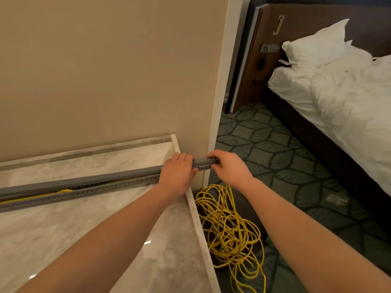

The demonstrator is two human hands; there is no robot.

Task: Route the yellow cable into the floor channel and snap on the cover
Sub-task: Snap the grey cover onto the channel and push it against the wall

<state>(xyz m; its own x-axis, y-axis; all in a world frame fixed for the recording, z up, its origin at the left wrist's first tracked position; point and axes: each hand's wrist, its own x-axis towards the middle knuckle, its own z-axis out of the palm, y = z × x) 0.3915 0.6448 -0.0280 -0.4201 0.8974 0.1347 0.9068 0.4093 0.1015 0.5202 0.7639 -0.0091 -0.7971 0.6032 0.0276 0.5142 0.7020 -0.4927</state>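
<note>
Both hands are on the right end of the grey floor channel (63,197), which lies on the marble floor (74,229) and runs from its left edge up to the far right corner, near the foot of the beige wall (105,70).

Left hand (176,174) is wrapped over the channel with fingers curled down around the cover (84,181) — gripping channel and cover together just short of the marble's right edge. Right hand (229,168) is closed on the very tip of the channel, fingers pinched over the end where it overhangs the marble border, beside the wall corner.

Cover state: between the two hands it looks seated on the slotted base. Left of the left hand it's lifted — a gap widens toward the left edge, cover tilted up off the base.

Yellow cable (230,231): a stretch is visible inside the gap, lying along the channel near the left edge of the marble. The rest sits in a loose tangled pile on the patterned carpet (285,155), just off the marble's right edge, below the right hand. One strand rises from the pile toward the channel end; can't tell where it enters — the right hand hides it.

Bed (338,92) with white linen is well apart, on the far right.
</note>
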